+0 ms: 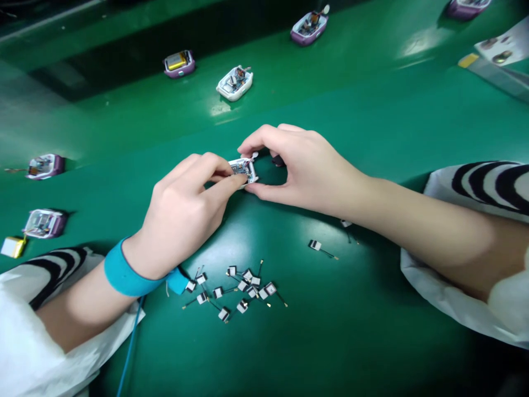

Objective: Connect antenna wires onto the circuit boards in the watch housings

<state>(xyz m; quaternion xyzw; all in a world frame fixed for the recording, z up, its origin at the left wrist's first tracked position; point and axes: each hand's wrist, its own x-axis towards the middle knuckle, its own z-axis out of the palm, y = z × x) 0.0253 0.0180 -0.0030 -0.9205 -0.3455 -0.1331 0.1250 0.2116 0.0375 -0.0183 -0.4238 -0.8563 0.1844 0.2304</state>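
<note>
A small white device housing [249, 169] with a circuit board inside is held between my two hands near the middle. My left hand [188, 198], with a blue band round the wrist, has its thumb and fingertips on the board and the left side of the housing. Curved round the right side, my right hand [303, 162] grips the housing edges between thumb and index finger. A dark object [278, 160] shows under its curled fingers. Several small square parts with short cables [242, 285] lie below the hands, and a similar part [315, 245] lies apart to the right.
Open housings stand on the green surface: a white one [235, 84], purple ones behind [179, 64] [309, 27] and at the left [44, 223]. A battery [13, 247] lies far left. A tray [496, 74] is at the right. A blue cord [131, 344] trails from the wristband.
</note>
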